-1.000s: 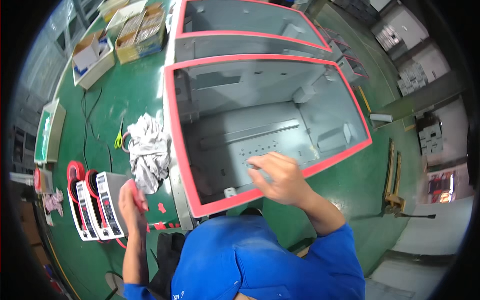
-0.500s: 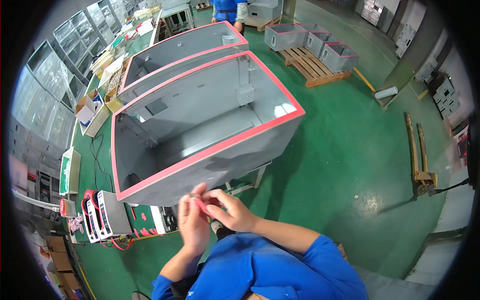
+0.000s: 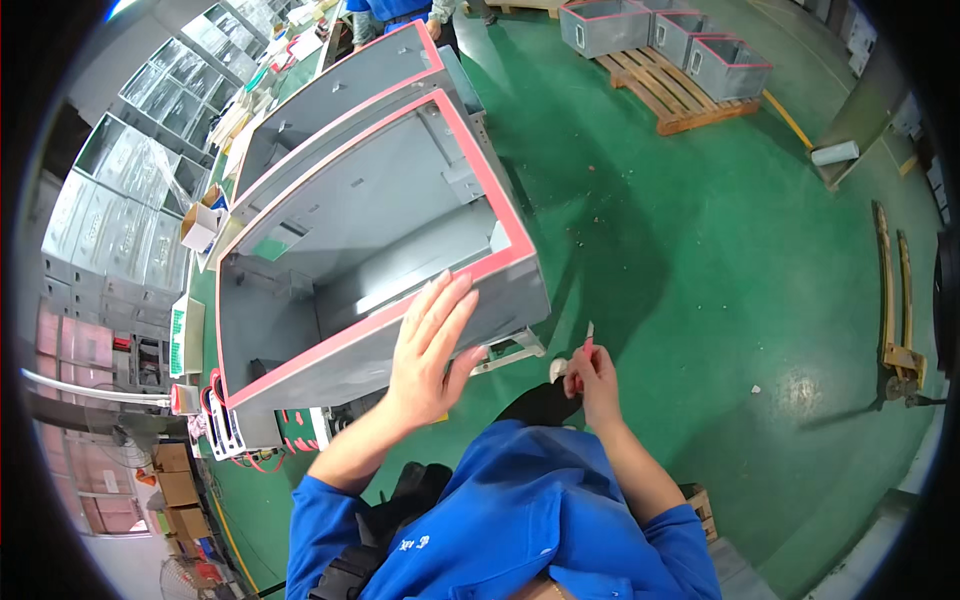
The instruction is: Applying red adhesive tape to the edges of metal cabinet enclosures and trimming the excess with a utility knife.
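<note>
Grey metal cabinet (image 3: 350, 220) is the big one here, open side facing up, right in front of the person and up on a pale stand (image 3: 515, 350). Just behind it there's a second, similar cabinet (image 3: 345, 97), and a co-worker in blue (image 3: 395, 10) is standing at that one's far end. Off to the right of the first cabinet, well apart, is a wooden pallet (image 3: 650, 90) with grey boxes (image 3: 722, 70) on it, plus a yellowish pallet jack (image 3: 903, 360) way further right. Left hand (image 3: 430, 355) is at the cabinet's near edge, palm flat, thumb out, fingers overlapping the red strip (image 3: 481, 170) on the rim; can't tell if it's actually touching. Right hand (image 3: 595, 383) is out past the cabinet's near right corner, pinching a small pinkish-red item (image 3: 588, 345) with a pale tip, honestly too tiny to identify.
</note>
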`<state>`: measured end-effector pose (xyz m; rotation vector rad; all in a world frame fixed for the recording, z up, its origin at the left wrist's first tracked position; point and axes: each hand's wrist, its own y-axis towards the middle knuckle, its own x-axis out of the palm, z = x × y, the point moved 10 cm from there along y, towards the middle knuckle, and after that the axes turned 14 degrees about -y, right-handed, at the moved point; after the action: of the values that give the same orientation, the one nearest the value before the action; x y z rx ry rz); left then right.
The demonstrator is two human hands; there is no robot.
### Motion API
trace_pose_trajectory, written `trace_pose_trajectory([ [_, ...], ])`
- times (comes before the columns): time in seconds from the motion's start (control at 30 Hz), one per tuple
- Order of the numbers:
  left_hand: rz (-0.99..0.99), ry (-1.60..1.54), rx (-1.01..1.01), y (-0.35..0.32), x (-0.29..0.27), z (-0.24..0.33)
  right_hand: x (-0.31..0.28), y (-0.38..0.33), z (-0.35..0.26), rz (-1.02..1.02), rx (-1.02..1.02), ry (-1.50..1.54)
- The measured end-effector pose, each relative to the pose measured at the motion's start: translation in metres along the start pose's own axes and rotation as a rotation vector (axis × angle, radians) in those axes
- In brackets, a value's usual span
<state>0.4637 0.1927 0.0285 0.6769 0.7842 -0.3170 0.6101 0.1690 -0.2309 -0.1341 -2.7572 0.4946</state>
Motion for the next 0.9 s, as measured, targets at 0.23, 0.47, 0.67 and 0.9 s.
trace_pose_trajectory([
  [0.23,-0.321,0.289,0.012,0.059,0.059,-0.027,-0.072,0.055,0.002,0.155,0.137,-0.12],
  [0.47,-0.343,0.405,-0.027,0.04,0.067,-0.032,-0.047,0.121,0.016,-0.126,0.173,-0.198],
  [0.67,-0.075,0.231,-0.249,0.07,0.037,-0.046,-0.025,0.166,0.02,-0.461,0.291,-0.37],
  [0.9,-0.018,0.357,-0.644,0.082,0.042,-0.092,-0.01,0.178,0.026,-0.727,0.345,-0.502],
])
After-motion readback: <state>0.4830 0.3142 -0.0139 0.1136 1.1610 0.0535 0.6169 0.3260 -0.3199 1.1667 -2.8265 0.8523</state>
